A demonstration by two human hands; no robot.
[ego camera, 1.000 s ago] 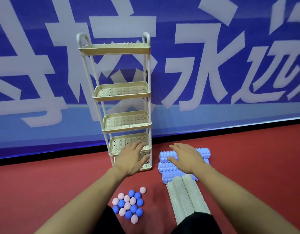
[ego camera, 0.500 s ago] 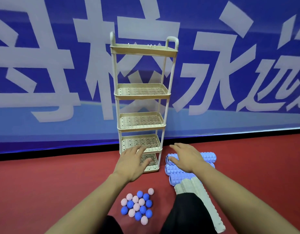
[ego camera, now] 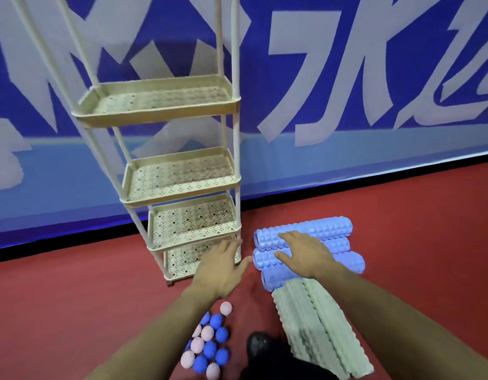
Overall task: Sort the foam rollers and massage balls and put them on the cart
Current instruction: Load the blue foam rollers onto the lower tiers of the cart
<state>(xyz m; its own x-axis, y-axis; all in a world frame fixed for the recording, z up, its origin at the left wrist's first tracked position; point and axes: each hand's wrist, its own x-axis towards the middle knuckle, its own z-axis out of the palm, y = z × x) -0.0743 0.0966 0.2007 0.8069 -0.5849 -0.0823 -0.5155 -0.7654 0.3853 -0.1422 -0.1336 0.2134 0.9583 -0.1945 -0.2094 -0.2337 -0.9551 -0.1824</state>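
Red floor [ego camera: 59, 297] underfoot, meeting at the far side a blue banner [ego camera: 401, 64] with large pale characters, cropped and not readable. Far left, a cream tiered cart [ego camera: 157, 116], perforated shelves bare. Near left, pink and blue spiky massage balls [ego camera: 207, 344] clustered on the floor. Left hand [ego camera: 222, 267] hovering before the cart's lowest shelf, fingers straight and spread, holding nothing. Right hand [ego camera: 303, 255] lying flat, fingers extended, on the blue foam rollers [ego camera: 319, 229] stacked side by side right of the cart. Nearer, pale green ridged foam rollers [ego camera: 319, 327] touching the blue ones. Near centre, a black shoe [ego camera: 257, 345].
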